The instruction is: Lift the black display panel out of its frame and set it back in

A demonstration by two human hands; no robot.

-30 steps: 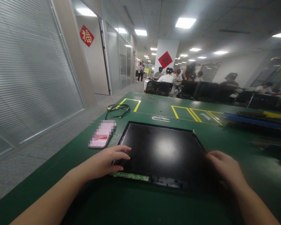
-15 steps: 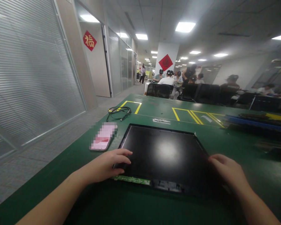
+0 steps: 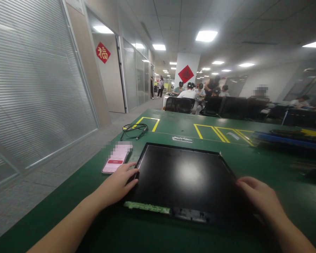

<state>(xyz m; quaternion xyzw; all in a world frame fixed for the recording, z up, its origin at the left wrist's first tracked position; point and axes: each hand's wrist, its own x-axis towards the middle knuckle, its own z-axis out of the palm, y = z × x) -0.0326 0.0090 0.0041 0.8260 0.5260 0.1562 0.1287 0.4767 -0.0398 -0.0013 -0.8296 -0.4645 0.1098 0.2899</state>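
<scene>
Currently, through the head view, I see two bare hands on either side of a black display panel (image 3: 179, 175), which lies flat on the green table (image 3: 171, 123), directly in front of the person. The left hand (image 3: 118, 184) is loosely open: its thumb and visible fingers are spread apart, their tips at the panel's left edge. The right hand (image 3: 262, 196) is more bent, its visible tips against the right edge; its other fingers are hidden from me, so I cannot tell whether it has closed around the panel or only rests against it. Toward the left of the panel's near edge, I make out a green circuit strip (image 3: 147, 207). A lit phone (image 3: 116, 163) lies just beyond the left hand, and a coiled black cable (image 3: 133, 129) lies farther off, beyond the phone.
</scene>
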